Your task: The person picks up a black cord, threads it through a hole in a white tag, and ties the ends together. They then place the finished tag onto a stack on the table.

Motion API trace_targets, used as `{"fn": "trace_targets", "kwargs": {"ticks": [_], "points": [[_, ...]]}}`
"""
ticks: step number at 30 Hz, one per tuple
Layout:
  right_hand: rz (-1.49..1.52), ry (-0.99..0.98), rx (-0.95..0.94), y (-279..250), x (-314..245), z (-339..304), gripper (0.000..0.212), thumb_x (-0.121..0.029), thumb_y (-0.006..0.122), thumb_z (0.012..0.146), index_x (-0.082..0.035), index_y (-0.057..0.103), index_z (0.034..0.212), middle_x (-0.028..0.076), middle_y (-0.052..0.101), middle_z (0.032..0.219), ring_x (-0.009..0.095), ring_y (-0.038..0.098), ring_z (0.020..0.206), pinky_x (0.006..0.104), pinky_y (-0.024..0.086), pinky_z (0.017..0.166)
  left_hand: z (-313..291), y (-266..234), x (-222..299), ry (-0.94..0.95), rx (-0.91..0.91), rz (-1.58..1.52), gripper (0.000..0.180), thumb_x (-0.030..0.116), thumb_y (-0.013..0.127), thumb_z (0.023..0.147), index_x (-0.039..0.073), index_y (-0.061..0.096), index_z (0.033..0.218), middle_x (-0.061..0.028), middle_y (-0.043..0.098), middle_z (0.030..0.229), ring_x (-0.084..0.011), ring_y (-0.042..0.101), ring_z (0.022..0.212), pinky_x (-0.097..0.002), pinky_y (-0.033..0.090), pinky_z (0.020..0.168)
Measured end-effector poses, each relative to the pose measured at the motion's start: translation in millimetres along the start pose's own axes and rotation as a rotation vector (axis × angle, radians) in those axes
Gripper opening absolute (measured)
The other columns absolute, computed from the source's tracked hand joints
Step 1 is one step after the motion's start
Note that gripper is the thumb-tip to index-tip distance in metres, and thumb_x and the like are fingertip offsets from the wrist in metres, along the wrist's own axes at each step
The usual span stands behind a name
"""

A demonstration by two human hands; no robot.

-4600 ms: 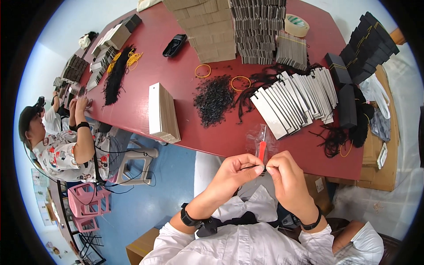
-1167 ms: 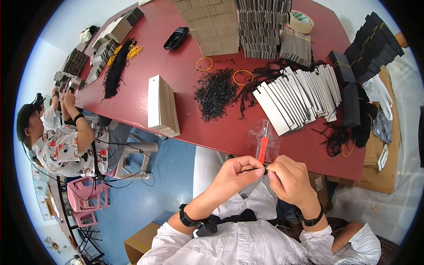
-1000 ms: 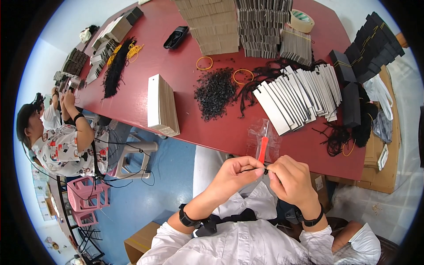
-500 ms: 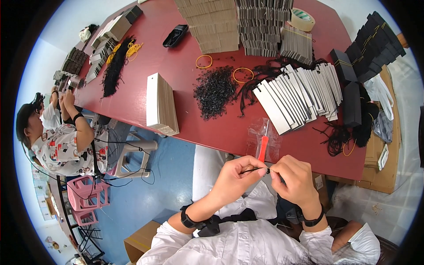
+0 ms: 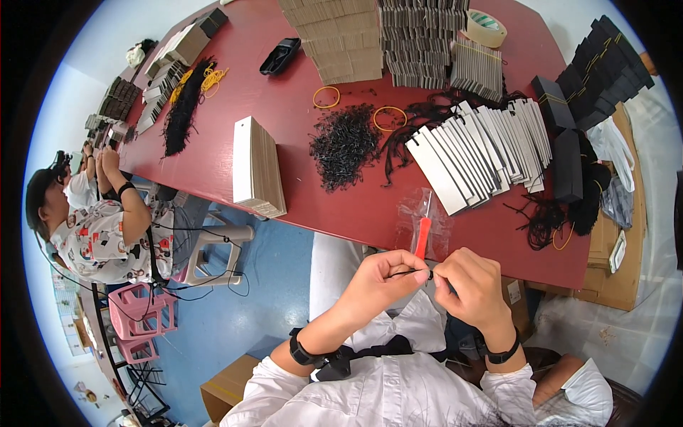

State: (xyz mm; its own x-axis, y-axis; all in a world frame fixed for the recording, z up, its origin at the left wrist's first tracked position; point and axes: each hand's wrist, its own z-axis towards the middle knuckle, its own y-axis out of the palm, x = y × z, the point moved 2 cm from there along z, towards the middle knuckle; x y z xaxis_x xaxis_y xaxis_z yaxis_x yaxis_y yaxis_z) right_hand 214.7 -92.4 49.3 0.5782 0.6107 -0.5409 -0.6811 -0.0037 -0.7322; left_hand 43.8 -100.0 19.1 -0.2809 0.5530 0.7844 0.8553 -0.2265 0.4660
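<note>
Just below the table's near edge, the left hand (image 5: 380, 281) pinches a thin black cord (image 5: 407, 272) between thumb and forefinger, and the right hand (image 5: 473, 285) grips the cord's other end, fingertips almost touching the left's. Both hands are curled shut on it, knuckles up, forearms rising from the lower edge with a dark band on each wrist. A slim red-handled tool (image 5: 422, 236) lies just beyond the fingertips, on a clear plastic bag (image 5: 420, 220) at the edge of the dark red table (image 5: 284, 121). Farther out sit a loose heap of short black cords (image 5: 344, 144), a fanned row of white card tags (image 5: 484, 153) and an upright stack of pale cards (image 5: 256, 167). Well to the left, another person (image 5: 92, 228) works at the table's far end
</note>
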Motion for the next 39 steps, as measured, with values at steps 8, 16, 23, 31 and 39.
{"fn": "trace_targets", "kwargs": {"ticks": [8, 16, 23, 31, 39], "points": [[-0.168, -0.094, 0.024, 0, -4, 0, 0.017, 0.000, 0.065, 0.066, -0.002, 0.062, 0.083, 0.003, 0.055, 0.071, 0.018, 0.054, 0.058, 0.0300, 0.044, 0.047, 1, -1, 0, -0.122, -0.053, -0.191, 0.014, 0.011, 0.063, 0.090, 0.001, 0.063, 0.101, 0.0122, 0.040, 0.060, 0.0012, 0.026, 0.047, -0.0202, 0.018, 0.045], [-0.072, -0.051, -0.008, 2, 1, -1, 0.020, -0.002, 0.068, 0.068, 0.000, 0.064, 0.088, 0.005, 0.059, 0.074, 0.018, 0.057, 0.060, 0.0302, 0.045, 0.047, 2, 3, -4, -0.004, 0.059, -0.082, 0.011, 0.009, 0.062, 0.090, 0.001, 0.065, 0.098, 0.0116, 0.047, 0.065, 0.0026, 0.033, 0.054, -0.0183, 0.023, 0.048], [-0.156, -0.081, -0.008, 2, 1, 0, 0.023, -0.002, 0.068, 0.064, -0.001, 0.063, 0.087, 0.003, 0.055, 0.069, 0.017, 0.055, 0.057, 0.0295, 0.043, 0.046, 0, 8, -1, 0.087, 0.115, 0.007, 0.009, 0.004, 0.062, 0.090, 0.000, 0.065, 0.097, 0.0090, 0.052, 0.068, 0.0027, 0.034, 0.055, -0.0171, 0.024, 0.048], [-0.297, -0.088, -0.042, 4, -1, -2, 0.019, -0.004, 0.067, 0.061, -0.005, 0.059, 0.078, 0.002, 0.047, 0.065, 0.015, 0.052, 0.056, 0.0278, 0.040, 0.044, 0, 8, -8, 0.198, 0.150, 0.234, 0.010, 0.004, 0.061, 0.091, -0.003, 0.063, 0.098, 0.0067, 0.055, 0.071, 0.0028, 0.037, 0.058, -0.0164, 0.029, 0.049], [-0.123, -0.057, -0.086, -1, 6, -1, 0.015, -0.003, 0.065, 0.064, -0.005, 0.058, 0.077, 0.003, 0.047, 0.066, 0.016, 0.053, 0.058, 0.0300, 0.044, 0.046, -1, 4, 5, 0.134, 0.059, 0.289, 0.011, 0.003, 0.061, 0.090, -0.003, 0.062, 0.100, 0.0073, 0.052, 0.070, 0.0023, 0.038, 0.059, -0.0165, 0.029, 0.050]]}}
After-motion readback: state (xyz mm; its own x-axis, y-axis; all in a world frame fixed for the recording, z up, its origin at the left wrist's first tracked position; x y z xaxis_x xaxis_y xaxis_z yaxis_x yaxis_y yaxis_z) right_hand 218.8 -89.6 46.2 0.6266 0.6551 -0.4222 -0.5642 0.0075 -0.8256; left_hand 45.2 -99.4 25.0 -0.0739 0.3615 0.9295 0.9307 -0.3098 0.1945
